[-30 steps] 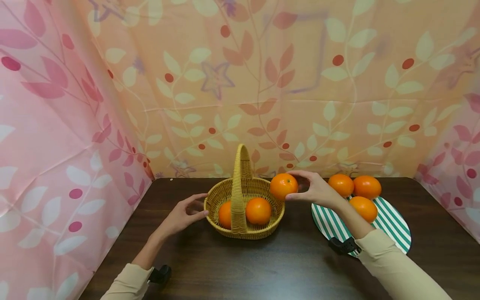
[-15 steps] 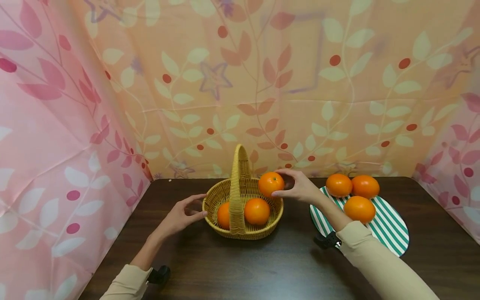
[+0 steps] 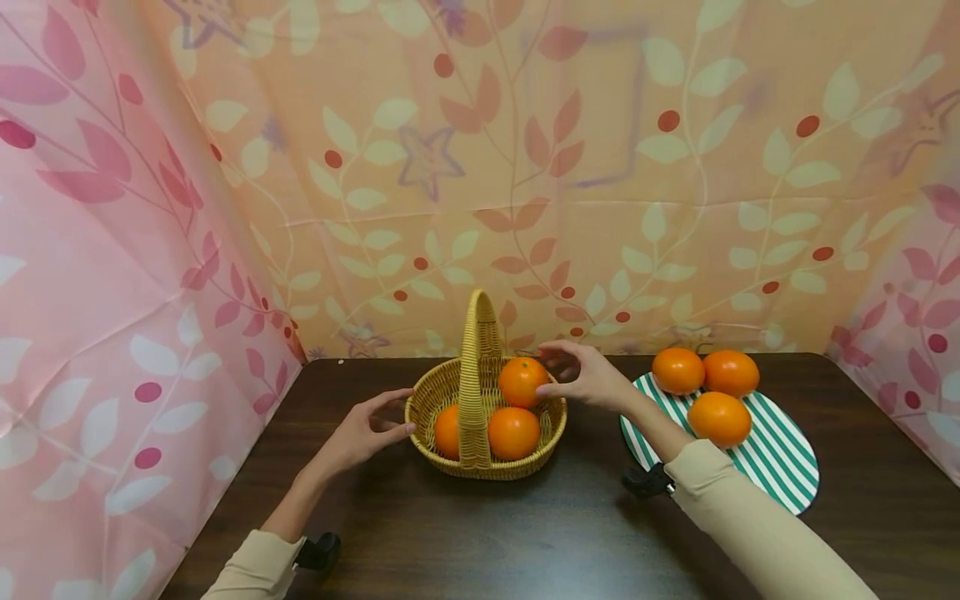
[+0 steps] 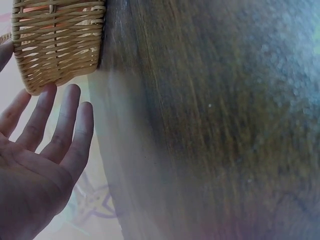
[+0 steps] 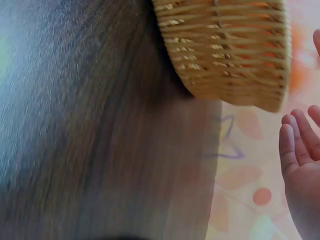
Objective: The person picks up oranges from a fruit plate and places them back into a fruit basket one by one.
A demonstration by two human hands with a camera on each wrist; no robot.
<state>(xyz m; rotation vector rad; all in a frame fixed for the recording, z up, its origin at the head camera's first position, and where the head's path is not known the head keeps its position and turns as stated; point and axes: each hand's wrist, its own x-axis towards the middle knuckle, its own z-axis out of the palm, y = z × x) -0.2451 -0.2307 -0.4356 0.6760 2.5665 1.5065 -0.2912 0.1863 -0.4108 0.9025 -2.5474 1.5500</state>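
A yellow wicker basket (image 3: 446, 465) with a tall handle (image 3: 471, 358) stands on the dark table. Inside are a front orange (image 3: 513, 433), a left orange (image 3: 447, 432) partly behind the handle, and a back orange (image 3: 522, 382) at the right rear. My right hand (image 3: 588, 379) is at the basket's right rim, its thumb tip beside the back orange and its fingers spread; in the right wrist view the right hand (image 5: 310, 170) has extended fingers. At the left rim my left hand (image 3: 367, 429) rests with loose fingers. Their fingertips (image 4: 48, 89) touch the wicker in the left wrist view.
On the right lies a round green-and-white striped mat (image 3: 787, 458). Three more oranges are on or beside it: one at the back left (image 3: 678, 371), one at the back right (image 3: 731, 372) and one nearer (image 3: 720, 419). A patterned cloth (image 3: 480, 167) hangs behind the table.
My right hand has carried an orange leftward over the basket's right rim, lowered it inside and loosened its fingers from it. My left hand has stayed at the left rim.
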